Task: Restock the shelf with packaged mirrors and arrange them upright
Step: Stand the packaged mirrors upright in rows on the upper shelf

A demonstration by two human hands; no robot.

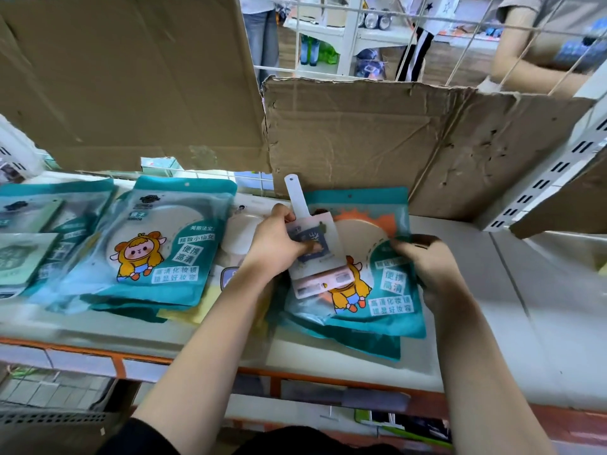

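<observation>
Now in hand: as I judge it, I am parting two packs at the middle of the frame, ready to stand them up on the shelf (492,307).
Left hand: my left hand (276,247) grips a small pink handled mirror (323,274), thumb pressed across its face, its white handle pointing toward the top of the frame.
Right hand: my right hand (427,267) has its fingers (404,247) curled round the right edge of a teal mirror pouch (391,290), which lies partly under the pink one.
Other stock: more teal pouches (170,251) lie flat and overlapping at the left of the frame; I see none upright yet.
Backing: a cardboard sheet (361,142) stands at the back of the shelf, upper centre.
Doing it well: I should lift the pink pack clear first, then tip the teal pouch onto its bottom edge and lean it on the cardboard, printed face toward me.
Handling: the pouch looks soft and slippery, so I should hold it by both side edges.
Risk: one pouch alone will likely slump; I should pack its neighbours close.
</observation>
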